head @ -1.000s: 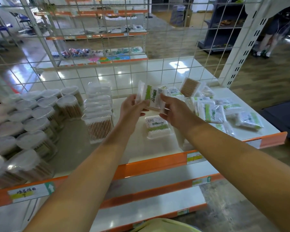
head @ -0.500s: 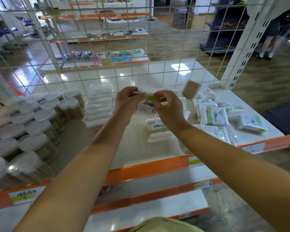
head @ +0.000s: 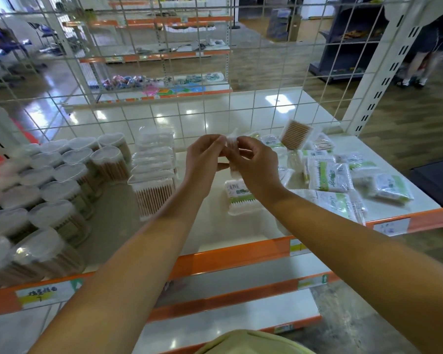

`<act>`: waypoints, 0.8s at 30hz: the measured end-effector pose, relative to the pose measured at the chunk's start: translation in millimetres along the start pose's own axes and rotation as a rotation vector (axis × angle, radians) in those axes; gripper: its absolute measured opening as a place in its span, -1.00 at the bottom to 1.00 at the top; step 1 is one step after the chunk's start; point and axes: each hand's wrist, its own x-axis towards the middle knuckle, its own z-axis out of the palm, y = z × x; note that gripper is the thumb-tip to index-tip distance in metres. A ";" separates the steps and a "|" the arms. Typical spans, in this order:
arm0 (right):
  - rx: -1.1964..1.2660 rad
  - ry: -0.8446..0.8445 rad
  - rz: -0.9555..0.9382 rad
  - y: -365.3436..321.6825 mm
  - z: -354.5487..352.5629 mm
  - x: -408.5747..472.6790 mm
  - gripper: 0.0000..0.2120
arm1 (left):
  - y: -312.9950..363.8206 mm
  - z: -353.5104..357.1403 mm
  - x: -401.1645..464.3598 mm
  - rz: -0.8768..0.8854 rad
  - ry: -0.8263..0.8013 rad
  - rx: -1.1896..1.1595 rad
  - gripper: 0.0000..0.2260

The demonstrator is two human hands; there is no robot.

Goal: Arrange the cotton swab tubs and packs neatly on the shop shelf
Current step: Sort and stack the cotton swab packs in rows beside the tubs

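With our left hand and right hand we pinch one swab pack above the shelf, probably mid-straightening, next to lay it beside the flat pack at five o'clock.

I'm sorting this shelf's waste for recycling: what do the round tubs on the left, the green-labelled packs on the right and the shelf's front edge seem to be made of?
Round clear tubs: seemingly rigid see-through plastic; wooden-looking sticks show through the walls.
Green-labelled soft packs: thin glossy plastic film, crinkled and catching glare.
Orange shelf edge strip: smooth and glossy, probably plastic or painted metal; the picture cannot settle which.
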 end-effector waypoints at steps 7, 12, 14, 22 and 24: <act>0.016 0.085 0.086 -2.5 -7.6 5.6 -0.56 | 4.7 0.7 -2.2 0.063 -0.040 0.089 -0.92; 0.088 0.092 0.168 -4.4 -9.2 6.2 -0.59 | 0.0 -14.3 3.6 0.147 0.053 0.298 -0.77; 0.132 0.096 0.190 -4.8 -7.7 3.3 -0.57 | -0.8 -22.9 1.1 0.106 0.092 0.251 -0.72; 0.247 -0.005 0.243 -7.5 10.3 -24.4 -0.49 | -4.2 -65.7 -15.5 0.231 0.224 0.226 -0.83; 0.256 -0.047 0.258 -8.4 23.3 -32.5 -0.47 | -1.4 -78.5 -18.1 0.285 0.303 0.266 -0.83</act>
